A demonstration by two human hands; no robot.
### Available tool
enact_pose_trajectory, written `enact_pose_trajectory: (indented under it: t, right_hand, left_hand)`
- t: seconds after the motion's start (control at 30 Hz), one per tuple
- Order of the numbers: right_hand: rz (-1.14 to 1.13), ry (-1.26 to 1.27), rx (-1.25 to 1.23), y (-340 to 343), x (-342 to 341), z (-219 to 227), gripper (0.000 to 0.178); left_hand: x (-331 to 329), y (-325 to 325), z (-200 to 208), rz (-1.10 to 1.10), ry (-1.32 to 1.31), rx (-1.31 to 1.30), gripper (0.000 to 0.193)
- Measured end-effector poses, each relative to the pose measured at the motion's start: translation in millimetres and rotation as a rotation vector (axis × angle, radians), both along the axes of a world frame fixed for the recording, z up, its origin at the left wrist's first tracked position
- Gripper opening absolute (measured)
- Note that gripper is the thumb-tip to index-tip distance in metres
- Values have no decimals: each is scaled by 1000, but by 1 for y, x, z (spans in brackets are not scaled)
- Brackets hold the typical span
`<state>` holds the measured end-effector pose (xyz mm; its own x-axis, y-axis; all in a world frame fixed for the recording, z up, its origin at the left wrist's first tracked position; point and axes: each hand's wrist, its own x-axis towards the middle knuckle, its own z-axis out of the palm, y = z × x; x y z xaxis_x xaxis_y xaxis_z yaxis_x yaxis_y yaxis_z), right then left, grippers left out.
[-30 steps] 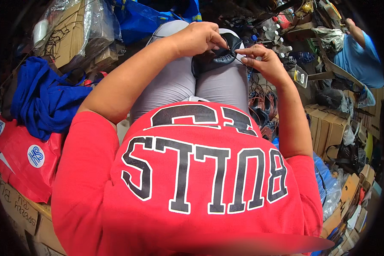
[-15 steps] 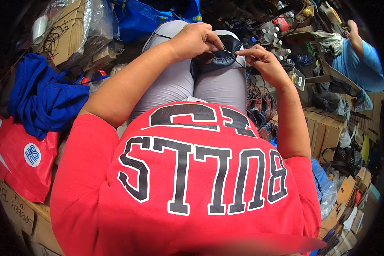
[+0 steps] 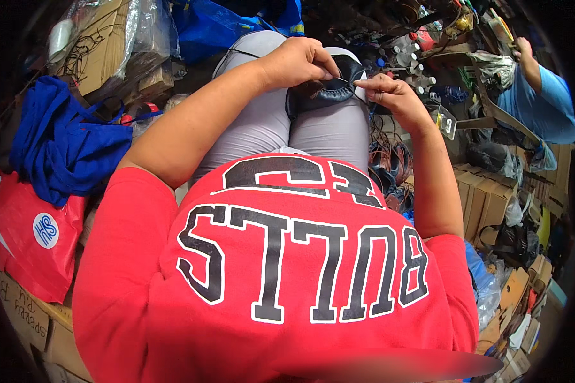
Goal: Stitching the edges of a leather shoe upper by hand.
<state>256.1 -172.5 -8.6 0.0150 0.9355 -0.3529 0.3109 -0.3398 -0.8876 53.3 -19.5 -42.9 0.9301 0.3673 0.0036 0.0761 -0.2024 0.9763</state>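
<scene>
A dark leather shoe (image 3: 333, 97) with gathered stitching along its toe seam rests on my lap, over the grey trousers (image 3: 329, 127). Above its far left side, my left hand (image 3: 300, 62) is closed, thumb and forefinger pinching a thin dark thread at the seam. A loose dark strand (image 3: 243, 52) crosses the left knee toward this hand. From the right, my right hand (image 3: 393, 96) comes up to the shoe's edge, its thumb and forefinger pinched together on thread close to the left fingertips. Whether a needle is between the fingers is too small to tell.
Blue cloth (image 3: 70, 143) and a red bag (image 3: 35, 236) lie on the left. Cardboard (image 3: 99, 54) wrapped in plastic stands beyond them. Bottles (image 3: 406, 57) and brown shoes (image 3: 390, 163) crowd the right side. Farther right, another person's arm (image 3: 530, 67) reaches up from a blue sleeve.
My right fingertips have closed into a tighter pinch at the seam, and the left hand has shifted slightly right. At the far right, the other person's hand has lowered slightly.
</scene>
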Motion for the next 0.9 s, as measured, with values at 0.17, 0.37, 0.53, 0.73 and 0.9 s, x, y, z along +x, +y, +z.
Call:
enact_pose_trajectory:
  t: [0.17, 0.37, 0.53, 0.73, 0.9]
  right_hand:
    - [-21, 51, -10, -1, 1, -1, 25]
    - [-10, 37, -29, 0, 3, 0, 26]
    - [-38, 128, -54, 2, 5, -6, 26]
    - [17, 99, -40, 10, 8, -7, 24]
    - [75, -32, 7, 9, 4, 2, 23]
  left_hand:
    - [-1, 3, 2, -21, 17, -207, 16]
    - [-1, -1, 5, -32, 12, 52, 16]
    - [6, 2, -1, -27, -23, 76, 15]
    - [18, 14, 6, -140, -87, 492, 14]
    - [18, 10, 16, -132, -275, 916, 6]
